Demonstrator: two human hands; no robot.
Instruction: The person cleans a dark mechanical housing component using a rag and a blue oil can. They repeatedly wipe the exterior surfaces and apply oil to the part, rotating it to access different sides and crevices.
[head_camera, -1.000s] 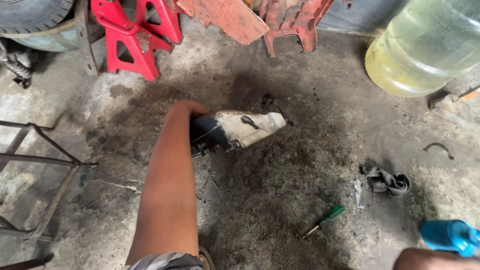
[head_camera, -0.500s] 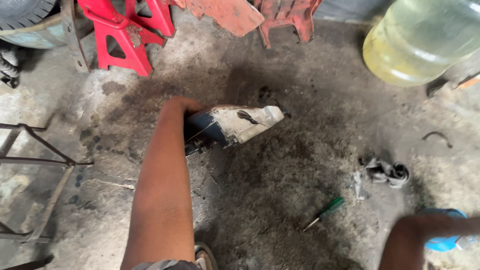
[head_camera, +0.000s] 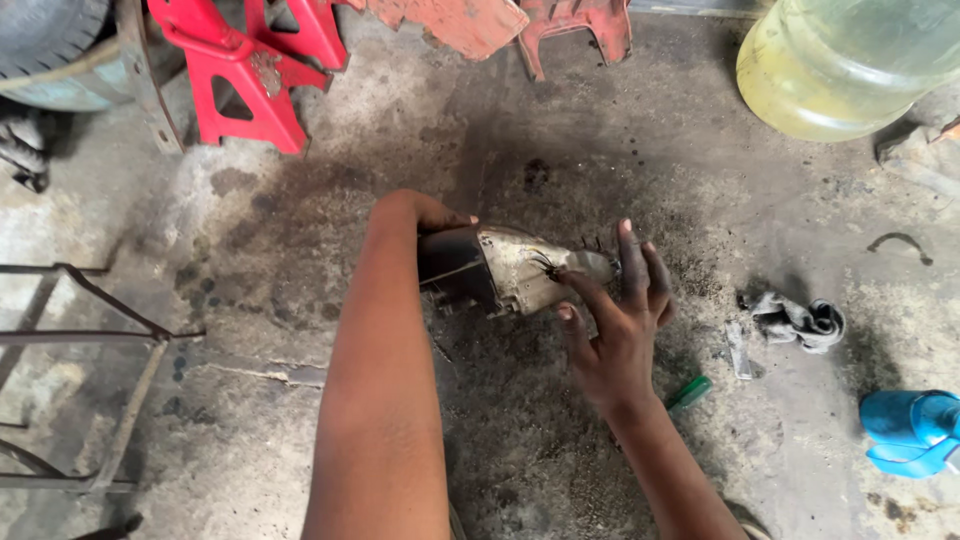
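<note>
L hand clenched on dark end of dirty metal housing, steadying it off floor; R hand open, fingertips on its pale tip. Green screwdriver just R of housing.

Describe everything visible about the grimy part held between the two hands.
The grimy part is a tapered housing, apparently metal, off-white and streaked with dirt. Its wide end is black; its narrow end points right. It lies roughly level above the oil-stained concrete floor. The left hand grips the dark end, and the right hand has its fingers on the narrow tip. A dark spidery mark sits mid-body.
</note>
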